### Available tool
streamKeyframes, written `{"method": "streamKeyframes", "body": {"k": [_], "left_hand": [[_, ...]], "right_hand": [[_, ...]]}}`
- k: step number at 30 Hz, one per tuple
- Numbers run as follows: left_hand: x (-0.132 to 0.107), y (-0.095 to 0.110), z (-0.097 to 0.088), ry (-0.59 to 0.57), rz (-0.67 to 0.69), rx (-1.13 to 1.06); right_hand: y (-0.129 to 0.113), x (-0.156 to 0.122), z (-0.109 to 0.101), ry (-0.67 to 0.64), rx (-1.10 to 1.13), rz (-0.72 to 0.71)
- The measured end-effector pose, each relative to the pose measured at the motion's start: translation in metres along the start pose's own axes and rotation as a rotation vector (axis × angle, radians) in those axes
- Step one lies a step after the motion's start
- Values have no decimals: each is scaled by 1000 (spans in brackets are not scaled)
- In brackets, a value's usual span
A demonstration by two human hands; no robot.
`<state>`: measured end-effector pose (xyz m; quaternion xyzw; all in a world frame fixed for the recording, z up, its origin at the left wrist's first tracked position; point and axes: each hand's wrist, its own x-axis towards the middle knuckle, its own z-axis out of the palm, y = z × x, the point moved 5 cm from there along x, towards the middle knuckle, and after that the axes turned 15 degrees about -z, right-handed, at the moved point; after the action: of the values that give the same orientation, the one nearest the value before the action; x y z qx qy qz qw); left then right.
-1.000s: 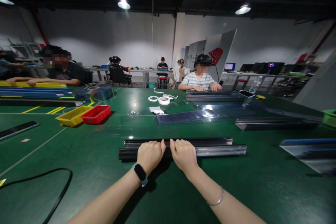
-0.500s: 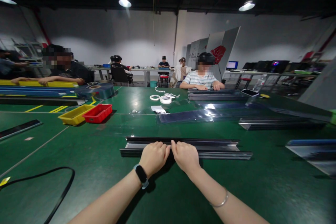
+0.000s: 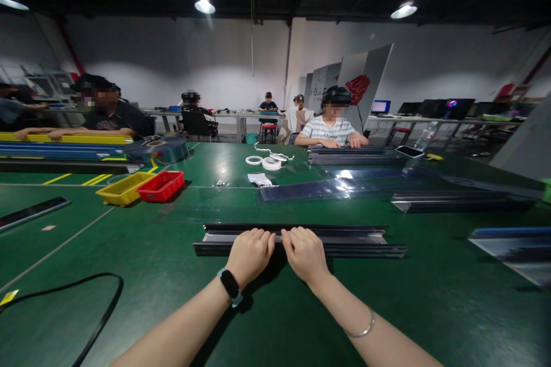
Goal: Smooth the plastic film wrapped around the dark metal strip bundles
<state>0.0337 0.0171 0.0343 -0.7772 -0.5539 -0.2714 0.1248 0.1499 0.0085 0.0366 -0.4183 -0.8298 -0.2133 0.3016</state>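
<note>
A long black channel-shaped profile (image 3: 357, 249) lies crosswise on the green table in front of me, its pale inner floor showing at both ends. My left hand (image 3: 252, 252), with a smart band on the wrist, is closed over the profile's near wall just left of its middle. Close beside it, my right hand (image 3: 303, 252) grips the same wall, and a bangle circles that forearm. Both thumbs point toward each other, a small gap apart. The fingertips are hidden behind the knuckles.
Yellow bin (image 3: 121, 189) and red bin (image 3: 160, 186) stand left. Beyond the profile lie clear film strips (image 3: 310, 187) and white tape rolls (image 3: 271, 164). More profiles (image 3: 456, 202) lie right. A black cable (image 3: 112, 298) curves at front left. A co-worker (image 3: 333, 126) sits opposite.
The profile has slid slightly left and a little away from me, with both hands still on it. At the left, a co-worker's hands have shifted left along the yellow profile.
</note>
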Motion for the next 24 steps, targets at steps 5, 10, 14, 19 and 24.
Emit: {"method": "streamKeyframes", "body": {"k": [5,10,14,19,24], "left_hand": [[-1,4,2,-20,34,-7],[-1,2,5,-18,17,-3],[-1,2,1,3,26,-14],[-1,2,-7,51,11,-12],[-1,3,-2,6,32,-11]], "right_hand": [[2,-1,8,-87,-50,12],[6,-2,10,-123,-55,-23],[8,-1,9,-123,-11,-74],[6,0,1,-40,-5,-82],[6,0,4,-76,-41,-16]]}}
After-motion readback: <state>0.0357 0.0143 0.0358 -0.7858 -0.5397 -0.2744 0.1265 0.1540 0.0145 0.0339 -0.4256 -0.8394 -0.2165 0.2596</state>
